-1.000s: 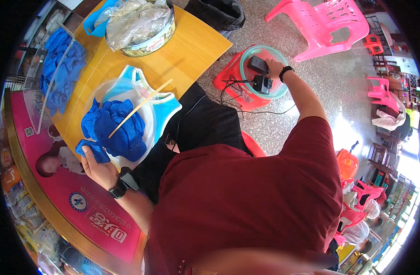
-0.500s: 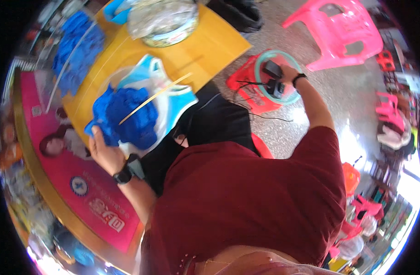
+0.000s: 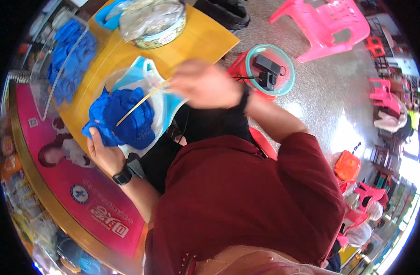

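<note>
My left hand [image 3: 105, 153], a watch on its wrist, is closed on the near left edge of a crumpled blue cloth-like piece [image 3: 102, 135], thumb on top. That piece belongs to a loose blue heap lying on a white and light-blue plastic bag [image 3: 162, 121] at the table's near edge. A thin wooden stick [image 3: 139, 104] slants out of the heap. Over its upper end is my right hand [image 3: 201, 85], smeared by motion, so its grip on the stick does not show clearly.
Right of my knees stands a red bin with a mint-green rim [image 3: 290, 75], holding black box-shaped devices [image 3: 267, 80] with cables. On the yellow table [image 3: 205, 34] sit a plastic-covered round tub [image 3: 157, 39] and a clear container of blue pieces [image 3: 72, 50]. A pink stool [image 3: 329, 27] stands beyond.
My right hand has left the black devices in the bin and swung left to the stick's upper end. My left hand keeps its hold on the blue piece.
</note>
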The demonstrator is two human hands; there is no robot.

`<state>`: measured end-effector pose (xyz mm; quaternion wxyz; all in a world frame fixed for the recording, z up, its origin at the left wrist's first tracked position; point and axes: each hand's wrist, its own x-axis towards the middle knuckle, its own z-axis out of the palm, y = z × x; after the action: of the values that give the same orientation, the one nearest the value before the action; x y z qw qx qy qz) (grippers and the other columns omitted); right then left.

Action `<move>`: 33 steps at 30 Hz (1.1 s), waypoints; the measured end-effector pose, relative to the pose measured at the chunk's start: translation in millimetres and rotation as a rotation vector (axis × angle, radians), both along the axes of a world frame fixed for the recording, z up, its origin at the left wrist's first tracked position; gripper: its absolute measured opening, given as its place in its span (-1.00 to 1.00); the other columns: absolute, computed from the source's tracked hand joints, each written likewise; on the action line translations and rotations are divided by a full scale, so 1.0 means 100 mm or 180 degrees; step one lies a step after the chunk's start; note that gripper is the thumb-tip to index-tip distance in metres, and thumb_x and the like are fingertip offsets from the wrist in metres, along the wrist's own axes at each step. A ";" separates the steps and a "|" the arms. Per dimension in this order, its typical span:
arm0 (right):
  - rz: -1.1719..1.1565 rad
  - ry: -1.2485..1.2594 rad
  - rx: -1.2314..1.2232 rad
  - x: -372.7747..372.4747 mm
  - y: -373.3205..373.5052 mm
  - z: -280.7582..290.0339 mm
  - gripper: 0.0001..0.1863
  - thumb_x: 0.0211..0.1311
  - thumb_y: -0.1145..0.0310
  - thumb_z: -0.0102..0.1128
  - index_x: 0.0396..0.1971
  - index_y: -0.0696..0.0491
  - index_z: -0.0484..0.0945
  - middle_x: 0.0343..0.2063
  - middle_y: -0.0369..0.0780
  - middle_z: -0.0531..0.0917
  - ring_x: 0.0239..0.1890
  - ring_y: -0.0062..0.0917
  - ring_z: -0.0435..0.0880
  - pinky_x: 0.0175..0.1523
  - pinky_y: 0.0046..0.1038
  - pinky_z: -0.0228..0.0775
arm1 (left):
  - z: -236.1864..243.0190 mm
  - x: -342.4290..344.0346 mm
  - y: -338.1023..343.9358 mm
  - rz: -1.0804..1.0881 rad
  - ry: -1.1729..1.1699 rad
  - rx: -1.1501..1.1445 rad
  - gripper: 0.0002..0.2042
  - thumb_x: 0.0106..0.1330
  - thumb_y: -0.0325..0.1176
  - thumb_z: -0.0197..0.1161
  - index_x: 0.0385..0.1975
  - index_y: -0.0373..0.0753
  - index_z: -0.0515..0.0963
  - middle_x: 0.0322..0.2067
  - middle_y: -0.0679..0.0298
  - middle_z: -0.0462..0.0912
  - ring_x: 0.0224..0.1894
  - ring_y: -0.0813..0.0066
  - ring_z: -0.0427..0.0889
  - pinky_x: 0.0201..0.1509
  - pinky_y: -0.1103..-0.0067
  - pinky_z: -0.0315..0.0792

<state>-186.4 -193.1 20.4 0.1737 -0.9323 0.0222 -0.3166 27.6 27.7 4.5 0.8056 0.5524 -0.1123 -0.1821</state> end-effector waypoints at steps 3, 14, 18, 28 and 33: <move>0.0407 -0.0275 0.0515 0.53 0.39 -0.09 -0.80 -0.01 0.32 0.30 -0.36 0.01 0.53 -0.39 -0.23 0.53 -0.24 -0.34 0.53 -0.12 -0.31 0.38 | 0.04 -0.01 -0.03 0.0004 -0.0019 0.0011 -0.80 0.34 -0.31 0.16 -0.20 -0.31 0.55 -0.30 0.28 0.64 -0.33 0.57 0.58 -0.29 0.65 0.43; 0.0032 0.0495 0.0176 0.68 0.58 -0.24 -0.83 -0.09 0.41 0.19 -0.40 -0.06 0.58 -0.55 -0.27 0.50 -0.35 -0.36 0.54 -0.18 -0.30 0.35 | 0.05 0.01 0.00 0.0229 0.0021 -0.0064 -0.79 0.31 -0.29 0.21 -0.23 -0.32 0.55 -0.34 0.28 0.63 -0.38 0.56 0.57 -0.31 0.65 0.44; -0.0077 0.0322 0.0533 0.65 0.67 -0.11 -0.83 0.05 0.36 0.15 -0.31 -0.11 0.59 -0.58 -0.25 0.50 -0.42 -0.34 0.57 -0.33 -0.31 0.39 | 0.02 0.06 0.03 0.0244 0.0015 -0.0011 -0.78 0.32 -0.28 0.21 -0.22 -0.32 0.55 -0.34 0.28 0.63 -0.37 0.56 0.57 -0.31 0.64 0.44; 0.0126 0.0517 0.1108 0.63 0.91 -0.02 -0.87 0.22 0.22 0.10 -0.27 -0.17 0.57 -0.57 -0.25 0.54 -0.43 -0.33 0.60 -0.45 -0.29 0.40 | 0.07 0.04 0.06 0.0329 0.0342 0.0013 -0.74 0.37 -0.22 0.13 -0.14 -0.29 0.50 -0.18 0.26 0.59 -0.18 0.49 0.58 -0.15 0.57 0.51; -0.0015 0.0690 0.1193 0.57 0.86 0.03 -0.89 0.23 0.24 0.08 -0.30 -0.17 0.57 -0.55 -0.24 0.56 -0.44 -0.29 0.60 -0.46 -0.27 0.39 | 0.04 0.01 0.01 0.0157 0.0078 -0.0163 -0.79 0.39 -0.26 0.11 -0.21 -0.27 0.54 -0.30 0.30 0.61 -0.36 0.59 0.53 -0.31 0.65 0.42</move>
<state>-129.2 -106.9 23.7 0.3398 -0.9122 0.1014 -0.2052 29.0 28.5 8.7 0.8251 0.5320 -0.0934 -0.1659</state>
